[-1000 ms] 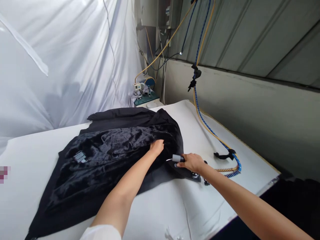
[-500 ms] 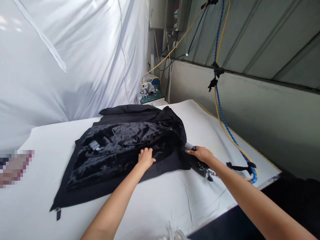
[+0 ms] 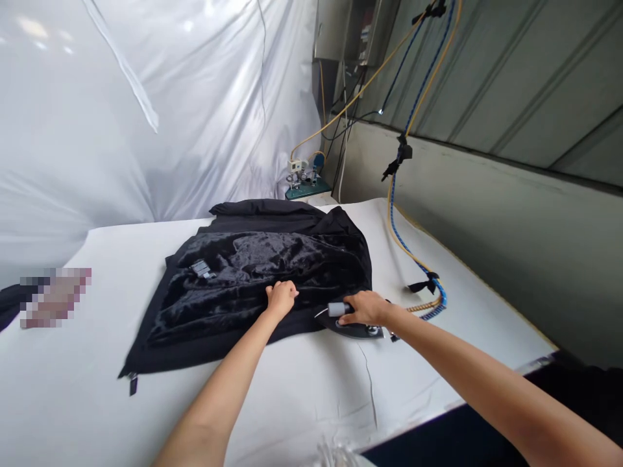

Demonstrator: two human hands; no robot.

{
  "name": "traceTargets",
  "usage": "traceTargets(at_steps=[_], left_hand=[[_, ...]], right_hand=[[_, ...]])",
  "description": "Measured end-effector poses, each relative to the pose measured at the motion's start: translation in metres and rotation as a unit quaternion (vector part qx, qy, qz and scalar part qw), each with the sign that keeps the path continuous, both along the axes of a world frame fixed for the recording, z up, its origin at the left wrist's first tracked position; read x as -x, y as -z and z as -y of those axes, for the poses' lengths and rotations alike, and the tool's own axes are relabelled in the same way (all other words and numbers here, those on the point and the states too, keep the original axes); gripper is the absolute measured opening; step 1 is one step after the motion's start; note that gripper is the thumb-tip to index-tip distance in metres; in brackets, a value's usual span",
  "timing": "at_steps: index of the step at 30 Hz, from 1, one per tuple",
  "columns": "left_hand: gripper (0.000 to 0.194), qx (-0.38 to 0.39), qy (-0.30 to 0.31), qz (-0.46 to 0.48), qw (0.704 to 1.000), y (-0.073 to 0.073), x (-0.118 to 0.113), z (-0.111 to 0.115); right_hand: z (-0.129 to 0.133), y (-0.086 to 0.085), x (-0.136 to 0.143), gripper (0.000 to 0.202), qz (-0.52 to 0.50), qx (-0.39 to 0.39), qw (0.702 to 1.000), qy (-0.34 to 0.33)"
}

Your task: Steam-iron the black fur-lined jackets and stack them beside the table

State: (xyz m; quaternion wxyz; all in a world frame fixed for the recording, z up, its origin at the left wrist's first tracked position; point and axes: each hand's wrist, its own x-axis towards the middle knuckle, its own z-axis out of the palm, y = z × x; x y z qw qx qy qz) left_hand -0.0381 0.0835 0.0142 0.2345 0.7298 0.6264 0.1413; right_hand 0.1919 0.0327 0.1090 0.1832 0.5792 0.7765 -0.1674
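A black garment (image 3: 233, 259) with a shiny, plush inner side lies spread on the white table, a pale label on its left part and a zipper pull at its lower left corner. My left hand (image 3: 281, 297) rests on the garment near its lower edge, fingers curled; whether they pinch the fabric is hidden. My right hand (image 3: 365, 308) is wrapped round the handle of an iron (image 3: 353, 328). The iron's pointed tip faces left and lies at the garment's lower right edge.
Blue and yellow hoses (image 3: 394, 214) hang at the right and run down to the iron. A small machine (image 3: 304, 181) stands beyond the table's far edge (image 3: 360, 202). White sheeting (image 3: 195, 117) hangs behind. At far left a blurred patch (image 3: 58, 298) adjoins a dark sleeve.
My right hand and the iron have moved left onto the garment's lower right edge. The fingers of my left hand have curled in more. The hoses have swung left, and the view has shifted.
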Motion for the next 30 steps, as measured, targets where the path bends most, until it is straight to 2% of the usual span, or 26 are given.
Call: traceTargets(at_steps=[4,9,14,15,18,20,23,27,30], left_hand=[[0.004,-0.014,0.0,0.048,0.999,-0.005,0.004,0.0],[0.016,-0.068,-0.003,0.051,0.996,-0.005,0.038,0.016],[0.017,-0.076,0.075,0.003,0.994,0.013,0.087,0.065],[0.019,-0.082,0.074,-0.015,0.994,0.018,0.096,0.074],[0.043,-0.086,0.044,-0.075,0.992,0.033,0.118,0.092],[0.052,-0.071,0.037,-0.103,0.991,0.041,0.128,0.094],[0.053,-0.054,0.039,-0.112,0.991,0.044,0.138,0.091],[0.048,-0.099,0.008,-0.091,0.991,0.038,0.144,0.089],[0.041,-0.151,-0.042,-0.081,0.984,0.031,0.143,0.088]], right_hand=[[-0.009,0.01,0.029,0.065,0.009,0.001,1.0,0.022],[-0.022,0.013,0.021,0.066,0.014,-0.007,1.0,0.0],[-0.026,0.016,0.01,0.067,0.014,-0.014,0.998,-0.053],[-0.027,0.017,0.011,0.068,0.012,-0.015,0.998,-0.059],[-0.03,0.019,0.023,0.068,0.007,-0.017,0.997,-0.068],[-0.032,0.02,0.035,0.069,0.004,-0.017,0.997,-0.076],[-0.035,0.021,0.054,0.071,-0.005,-0.016,0.995,-0.096],[-0.038,0.021,0.068,0.07,-0.004,-0.01,0.993,-0.116],[-0.038,0.021,0.066,0.068,0.002,0.0,0.996,-0.09]])
